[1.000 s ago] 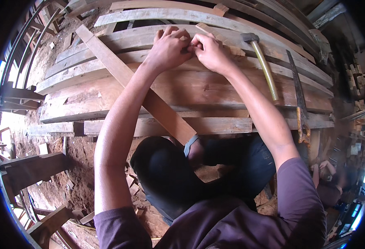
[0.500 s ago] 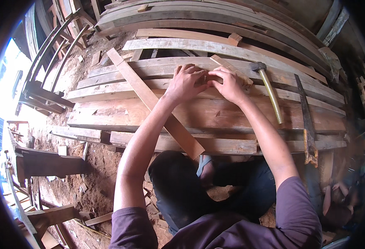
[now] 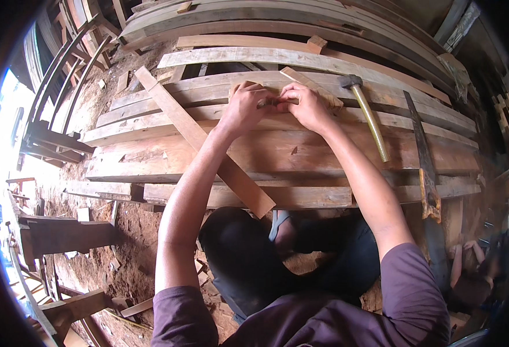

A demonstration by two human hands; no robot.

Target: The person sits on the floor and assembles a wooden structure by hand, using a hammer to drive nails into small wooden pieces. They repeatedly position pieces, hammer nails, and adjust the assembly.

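Observation:
My left hand (image 3: pixel 244 108) and my right hand (image 3: pixel 306 109) meet above the wooden boards, fingers curled in and fingertips close together. Something small, partly dark and reddish, shows between the fingertips, too hidden to name. Behind my right hand lies a short piece of wood (image 3: pixel 309 84), slanting across the boards. A hammer (image 3: pixel 369 113) with a dark head and yellowish handle rests to the right of that hand. Left of my hands a flat wooden strip (image 3: pixel 179 118) lies diagonally, passing beneath my left forearm.
A handsaw (image 3: pixel 422 139) with a worn orange handle lies at the right. Under my hands runs a stack of long boards (image 3: pixel 144 159), with more timber (image 3: pixel 254 20) behind. Wooden frames (image 3: pixel 63 234) stand at the left. Another person's arms (image 3: pixel 465 254) show at the lower right.
The whole view has shifted slightly, so the boards and tools sit a little further left and higher. My hands stay together; their fingers have turned a little, exposing more between them.

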